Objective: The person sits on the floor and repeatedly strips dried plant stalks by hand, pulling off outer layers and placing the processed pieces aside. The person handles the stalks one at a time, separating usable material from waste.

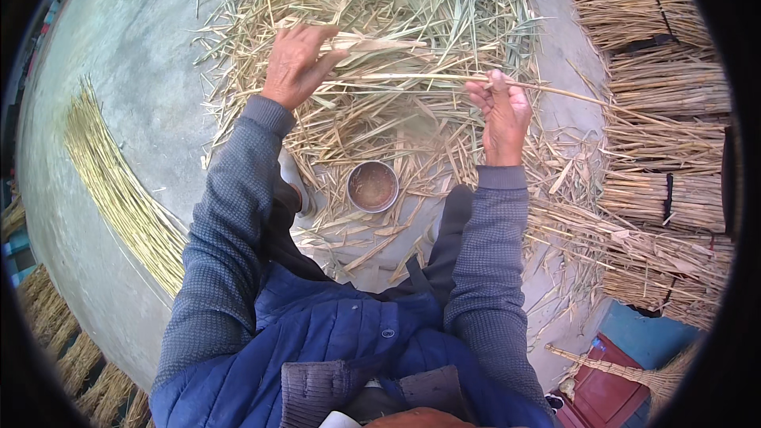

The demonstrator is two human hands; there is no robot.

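Note:
My right hand point(503, 115) pinches a long thin reed stalk point(567, 93) between thumb and fingers. The stalk runs nearly level, its pale end reaching left toward my other hand and its darker end out over the bundles on the right. My left hand point(297, 63) is raised with thumb and fingers apart, just past the stalk's left end; nothing shows gripped in it. Below both hands spreads a heap of dry leaves and husks point(365, 123), greener at the far right. A small round metal bowl point(372, 186) with a brownish inside sits between my feet.
Tied reed bundles point(638, 83) are stacked along the right side, with loose stalks point(626, 242) across the nearer ones. A sheaf of thin yellow-green stalks point(119, 182) lies on the concrete floor point(151, 71) at left. A dark red object point(606, 384) and a straw broom-like bundle point(610, 364) are at lower right.

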